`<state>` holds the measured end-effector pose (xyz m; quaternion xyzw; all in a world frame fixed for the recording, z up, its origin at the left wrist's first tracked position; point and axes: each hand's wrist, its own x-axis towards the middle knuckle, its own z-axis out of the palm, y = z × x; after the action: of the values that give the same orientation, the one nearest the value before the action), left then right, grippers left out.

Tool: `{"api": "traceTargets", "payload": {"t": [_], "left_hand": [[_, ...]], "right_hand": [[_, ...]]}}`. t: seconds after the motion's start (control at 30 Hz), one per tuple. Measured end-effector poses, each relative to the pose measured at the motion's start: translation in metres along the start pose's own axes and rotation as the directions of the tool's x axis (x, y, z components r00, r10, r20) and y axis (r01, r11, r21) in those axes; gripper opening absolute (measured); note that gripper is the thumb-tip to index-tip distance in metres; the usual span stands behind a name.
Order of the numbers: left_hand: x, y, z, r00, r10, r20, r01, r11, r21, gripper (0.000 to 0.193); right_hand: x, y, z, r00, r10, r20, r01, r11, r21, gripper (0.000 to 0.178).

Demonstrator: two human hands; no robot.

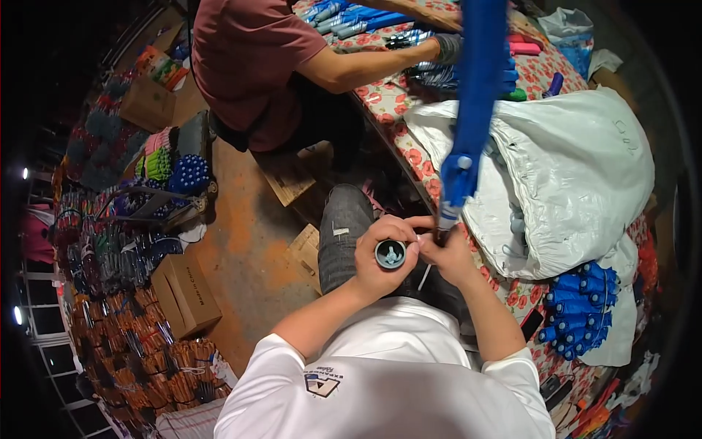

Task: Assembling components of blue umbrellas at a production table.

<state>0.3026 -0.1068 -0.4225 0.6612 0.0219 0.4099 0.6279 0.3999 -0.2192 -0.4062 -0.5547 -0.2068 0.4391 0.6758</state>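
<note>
My left hand is closed around a dark grey-green umbrella handle. The handle's hollow round end faces up, and a pale piece shows inside it. Close beside it, my right hand grips the lower end of a blue folded umbrella. That umbrella rises past the top of the picture and is somewhat blurred. The fingertips of both hands meet near the umbrella's end, where a thin white cord hangs down. What exactly is pinched between the fingertips is hidden.
A flower-patterned table lies to the right, bearing a large white sack and a tied bundle of blue umbrellas. Across from me a co-worker in a dark red shirt reaches over it. Cardboard boxes and piled umbrella bundles stand left.
</note>
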Motion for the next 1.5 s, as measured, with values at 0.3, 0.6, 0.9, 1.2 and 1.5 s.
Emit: {"api": "traceTargets", "payload": {"t": [0.3,0.6,0.9,1.2,1.5], "left_hand": [[0.010,0.015,0.011,0.990,0.125,-0.073,-0.121,0.991,0.056,0.033],[0.007,0.004,-0.009,0.998,-0.041,0.051,0.007,0.842,0.540,0.029],[0.002,0.007,-0.023,0.876,-0.356,0.326,0.008,0.686,0.728,0.027],[0.006,0.016,-0.019,0.862,-0.344,0.372,-0.052,0.670,0.740,0.024],[0.001,0.013,-0.019,0.867,-0.323,0.380,0.001,0.762,0.647,0.025]], "right_hand": [[0.006,0.018,-0.003,0.974,0.150,0.169,-0.160,0.986,0.046,0.013],[-0.004,0.001,-0.018,0.989,0.111,-0.103,-0.128,0.976,-0.178,0.015],[0.000,-0.011,0.008,0.984,0.157,-0.085,-0.178,0.895,-0.409,0.023],[0.003,0.014,0.004,0.982,0.179,-0.065,-0.189,0.893,-0.407,0.022],[0.000,0.014,0.003,0.980,0.186,-0.064,-0.196,0.898,-0.394,0.023]]}}
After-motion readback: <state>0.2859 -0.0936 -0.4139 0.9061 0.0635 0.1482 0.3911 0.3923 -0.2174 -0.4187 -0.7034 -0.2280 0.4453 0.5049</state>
